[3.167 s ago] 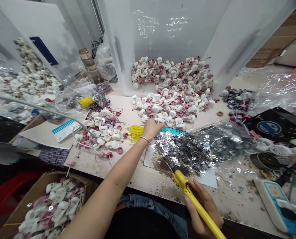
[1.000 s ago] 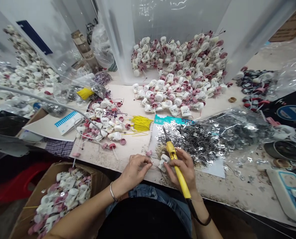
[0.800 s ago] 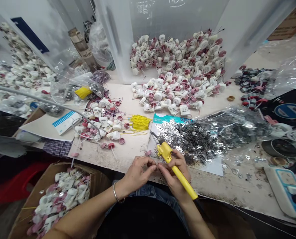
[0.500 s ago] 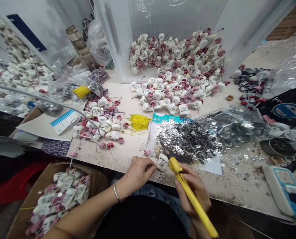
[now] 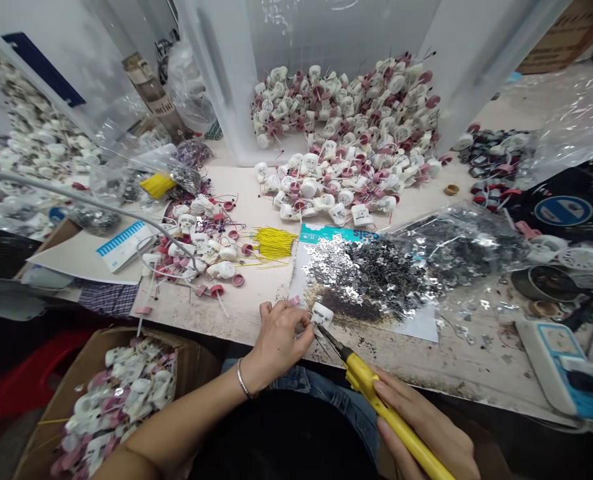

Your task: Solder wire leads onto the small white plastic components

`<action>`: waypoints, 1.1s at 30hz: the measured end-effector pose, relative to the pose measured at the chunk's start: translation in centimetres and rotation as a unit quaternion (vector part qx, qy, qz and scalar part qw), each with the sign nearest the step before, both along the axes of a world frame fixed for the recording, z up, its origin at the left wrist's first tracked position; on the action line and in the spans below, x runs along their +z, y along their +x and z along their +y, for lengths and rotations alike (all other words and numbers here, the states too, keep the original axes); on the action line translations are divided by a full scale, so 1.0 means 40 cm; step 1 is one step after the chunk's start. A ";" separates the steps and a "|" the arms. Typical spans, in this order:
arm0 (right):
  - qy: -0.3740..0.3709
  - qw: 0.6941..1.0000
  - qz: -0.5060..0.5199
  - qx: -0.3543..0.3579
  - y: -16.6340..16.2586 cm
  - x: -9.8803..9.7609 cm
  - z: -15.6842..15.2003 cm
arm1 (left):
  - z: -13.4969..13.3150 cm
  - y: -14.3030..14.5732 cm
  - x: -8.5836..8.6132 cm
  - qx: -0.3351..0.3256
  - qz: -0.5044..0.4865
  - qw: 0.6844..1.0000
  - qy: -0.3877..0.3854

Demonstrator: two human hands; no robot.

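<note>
My left hand (image 5: 282,339) is closed in a pinch at the table's front edge, its fingertips on a small white plastic part (image 5: 322,313). Thin dark wires hang beside these fingers. A yellow-handled soldering iron (image 5: 394,417) is gripped in my right hand (image 5: 429,420). Its dark tip meets the near side of the white part, right by my left fingertips; whether it touches the part or a wire is too small to tell. Just beyond lies a heap of small shiny metal pieces (image 5: 376,273) on a white and teal sheet (image 5: 321,233).
Yellow wires (image 5: 275,243) lie left of the metal heap, beside a loose cluster of white and pink parts (image 5: 221,250). A big pile of similar parts (image 5: 346,127) spills from a bin at the back. A filled cardboard box (image 5: 184,367) stands below left, a power strip (image 5: 551,367) at right.
The soldering iron has swung down and toward me, bringing its tip from above the metal heap to the white part. My right hand moved right and lower; the left stayed nearly in place.
</note>
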State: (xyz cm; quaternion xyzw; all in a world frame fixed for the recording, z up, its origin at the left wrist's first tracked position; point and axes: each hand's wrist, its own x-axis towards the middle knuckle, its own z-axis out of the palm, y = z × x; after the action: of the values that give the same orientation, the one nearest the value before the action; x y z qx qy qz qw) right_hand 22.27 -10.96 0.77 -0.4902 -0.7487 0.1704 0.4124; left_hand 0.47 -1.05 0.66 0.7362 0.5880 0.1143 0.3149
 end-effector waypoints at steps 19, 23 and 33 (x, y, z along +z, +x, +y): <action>0.030 0.993 0.081 -0.086 -0.025 -0.012 0.008 | 0.005 0.015 -0.003 0.001 0.021 1.000 0.016; 0.011 0.987 0.117 -0.107 -0.063 -0.065 0.067 | 0.011 -0.008 -0.001 0.005 -0.019 0.998 0.063; 0.092 0.991 0.094 -0.038 -0.144 -0.171 0.202 | 0.063 -0.046 -0.012 -0.136 -0.045 0.989 0.029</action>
State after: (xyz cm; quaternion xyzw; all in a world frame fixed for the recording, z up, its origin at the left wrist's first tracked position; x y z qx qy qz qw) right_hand 16.49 -2.88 -6.05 -0.4599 -0.7000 0.1306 0.5305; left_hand -1.35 1.48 0.17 0.8123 0.4643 0.1206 0.3316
